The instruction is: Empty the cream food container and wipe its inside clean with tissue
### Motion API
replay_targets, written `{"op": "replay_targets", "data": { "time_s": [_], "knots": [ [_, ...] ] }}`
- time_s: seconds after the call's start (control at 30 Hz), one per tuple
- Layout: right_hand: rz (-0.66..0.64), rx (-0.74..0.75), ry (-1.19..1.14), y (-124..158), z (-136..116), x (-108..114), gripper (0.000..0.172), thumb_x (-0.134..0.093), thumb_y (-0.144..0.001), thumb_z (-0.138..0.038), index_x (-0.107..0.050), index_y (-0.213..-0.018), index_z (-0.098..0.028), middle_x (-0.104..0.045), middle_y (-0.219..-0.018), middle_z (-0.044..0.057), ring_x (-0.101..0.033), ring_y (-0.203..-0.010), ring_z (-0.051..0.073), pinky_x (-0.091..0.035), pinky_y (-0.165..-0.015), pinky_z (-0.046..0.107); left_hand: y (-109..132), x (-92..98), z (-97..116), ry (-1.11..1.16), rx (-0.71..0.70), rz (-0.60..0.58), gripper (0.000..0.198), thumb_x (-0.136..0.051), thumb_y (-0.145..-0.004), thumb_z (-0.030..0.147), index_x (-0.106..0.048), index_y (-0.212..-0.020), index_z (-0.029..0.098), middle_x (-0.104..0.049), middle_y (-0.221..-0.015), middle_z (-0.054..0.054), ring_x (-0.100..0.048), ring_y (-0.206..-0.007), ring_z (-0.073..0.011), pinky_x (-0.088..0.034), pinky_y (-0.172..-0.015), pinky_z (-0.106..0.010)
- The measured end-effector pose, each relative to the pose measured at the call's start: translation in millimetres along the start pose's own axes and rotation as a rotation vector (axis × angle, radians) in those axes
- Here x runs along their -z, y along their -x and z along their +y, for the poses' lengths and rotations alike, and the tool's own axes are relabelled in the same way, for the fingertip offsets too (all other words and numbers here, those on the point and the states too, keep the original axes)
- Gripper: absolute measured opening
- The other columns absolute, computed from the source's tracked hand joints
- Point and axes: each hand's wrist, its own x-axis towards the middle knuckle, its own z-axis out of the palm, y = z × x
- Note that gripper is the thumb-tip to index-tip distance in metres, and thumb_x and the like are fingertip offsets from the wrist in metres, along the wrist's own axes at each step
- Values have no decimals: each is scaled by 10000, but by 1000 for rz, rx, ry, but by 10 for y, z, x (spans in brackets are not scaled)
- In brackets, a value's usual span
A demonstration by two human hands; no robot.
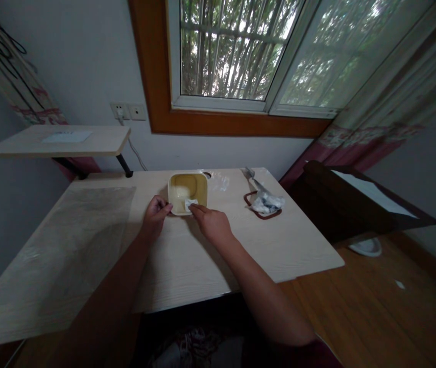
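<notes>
A square yellow plastic container [179,190] with a pale rim stands on the table, its open top facing up. My left hand [155,214] grips the near left corner of its rim, fingers curled and thumb against the edge. My right hand [213,224] reaches over the near rim and pinches a small white piece, like a folded tissue [190,203], against the inside of the near wall. Part of that piece is hidden under my fingertips.
To the right on the table [187,266] lies a brown-rimmed, lid-like frame [266,216] with crumpled clear plastic [267,202] on it. A clear plastic sheet [80,235] covers the left side. A raised shelf [61,145] stands at the back left, near wall sockets [128,111].
</notes>
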Motion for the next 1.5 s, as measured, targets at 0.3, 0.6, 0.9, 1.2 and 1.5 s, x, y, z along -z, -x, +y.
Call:
{"op": "replay_targets", "data": {
  "time_s": [0.3, 0.6, 0.9, 1.2, 1.5],
  "knots": [
    [10, 7, -8, -6, -13, -19, 458, -363, -1068, -343, -503, -1501, -293, -542, -1534, 59, -705, -1124, 238, -587, -902, 389, -6, 40, -97, 8, -47, 15, 375, -784, -740, 364, -442, -755, 214, -455, -728, 40, -464, -632, -110, -410, -589, -237],
    [32, -26, -57, 1, -34, -51, 460, -371, -1062, -305, -508, -1502, -288, -554, -1523, 53, -693, -1162, 227, -585, -921, 363, -24, 74, -243, -50, -29, 42, 350, -763, -795, 423, -478, -821, 221, -528, -709, 53, -524, -571, -102, -460, -577, -244],
    [183, -75, -231, -8, -96, -223, 423, -415, -1062, -333, -557, -1457, -278, -616, -1462, 17, -701, -1153, 213, -580, -941, 340, 85, -120, -204, -112, 67, 1, 389, -762, -771, 470, -518, -911, 202, -656, -809, 10, -651, -736, -143, -520, -715, -269],
    [255, -10, -398, -95, -267, -409, 434, -419, -1070, -354, -512, -1484, -263, -601, -1479, 24, -622, -1287, 174, -520, -1052, 312, 120, -130, -32, -289, -29, 131, 300, -696, -820, 430, -510, -921, 218, -563, -714, 49, -553, -631, -122, -424, -595, -228],
    [83, -10, -257, -94, -261, -351, 523, -429, -1029, -377, -430, -1541, -267, -461, -1597, 54, -666, -1210, 243, -569, -976, 383, 44, 30, -32, -429, -127, 165, 236, -681, -842, 382, -555, -952, 214, -537, -799, 12, -535, -711, -149, -441, -650, -254]
  ]
}}
